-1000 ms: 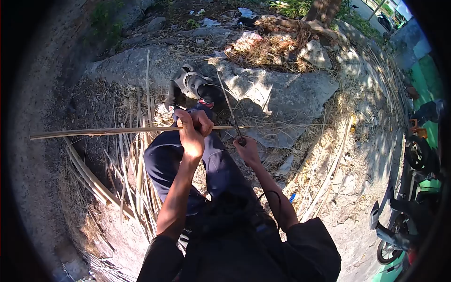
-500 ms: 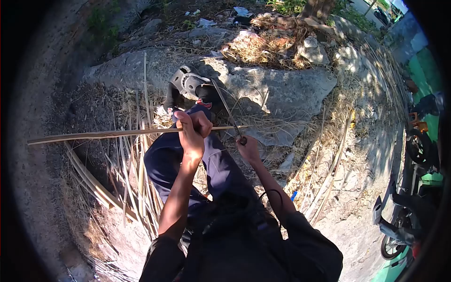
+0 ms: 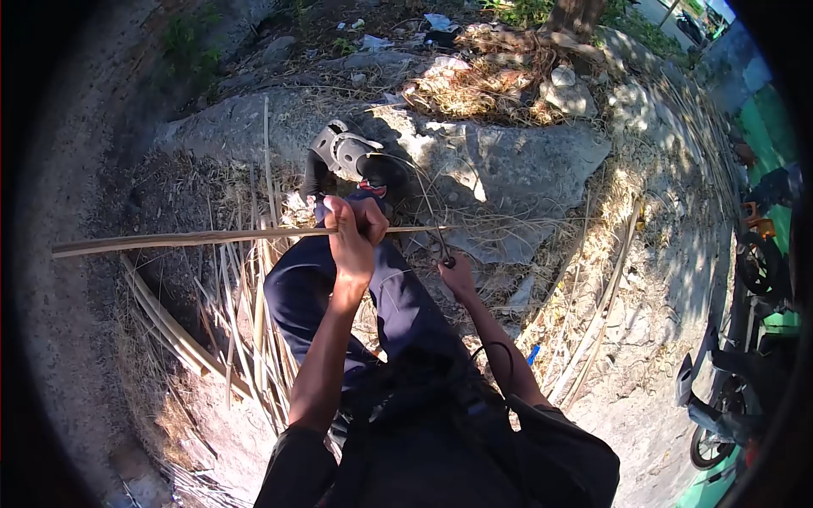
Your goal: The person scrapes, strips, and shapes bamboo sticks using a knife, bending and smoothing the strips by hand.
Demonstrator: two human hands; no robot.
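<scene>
L hand (image 3: 354, 233) was clamped in a fist, thumb up, round a long, flat, pale-brown wooden strip (image 3: 186, 239). Hands were apart; R hand (image 3: 458, 276) was closed on the lower end of a long, thin, dark blade (image 3: 441, 240), tho its finger detail was too small to read. Strip ran crosswise in front of the dark navy cloth trousers (image 3: 411, 313), most of it out L of the fist, w/ only a short, narrow tip to the R. Blade stood steeply & crossed the view nr that tip; couldn't tell if they touched. For clean work there, IMO, the fist needed to be firm & well back from the edge, b/c so little strip stuck out btwn. Long L end prob. wanted levelling so its wt. didn't twist the tip. Light, even strokes angled away from fist & legs seemed safest. Loose, pale, slender stalks (image 3: 258, 317) lay by the L leg, so footing called for care too.
</scene>
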